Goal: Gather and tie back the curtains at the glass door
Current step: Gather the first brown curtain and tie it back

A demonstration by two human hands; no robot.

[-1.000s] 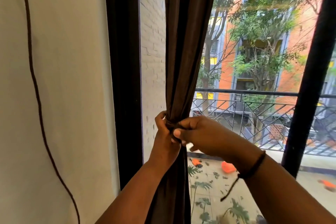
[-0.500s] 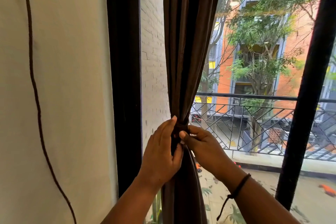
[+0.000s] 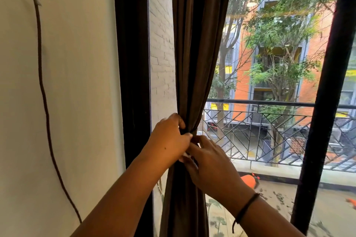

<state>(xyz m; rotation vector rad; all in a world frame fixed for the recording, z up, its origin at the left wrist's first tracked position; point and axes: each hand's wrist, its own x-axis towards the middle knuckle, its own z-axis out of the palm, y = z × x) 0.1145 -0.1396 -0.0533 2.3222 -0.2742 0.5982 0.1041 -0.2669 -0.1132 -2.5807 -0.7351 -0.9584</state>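
A dark brown curtain (image 3: 198,48) hangs gathered into a narrow bunch at the left side of the glass door (image 3: 269,82). It is pinched in at waist height, where both my hands meet. My left hand (image 3: 169,140) wraps the bunch from the left, fingers curled onto the fabric. My right hand (image 3: 210,163) presses on from the right, fingertips at the pinch point. A dark tie band seems to circle the bunch there, but my fingers hide most of it.
The dark door frame (image 3: 133,63) stands left of the curtain, with a cream wall (image 3: 77,82) and a thin hanging cable (image 3: 43,86) beyond. Another dark upright (image 3: 325,102) crosses the glass at right. Outside are a balcony railing (image 3: 260,127), trees and an orange building.
Both hands stay at the pinch point. The left hand has slid further over the front of the bunch, and the right hand has dropped slightly below it. The view shifted a little.
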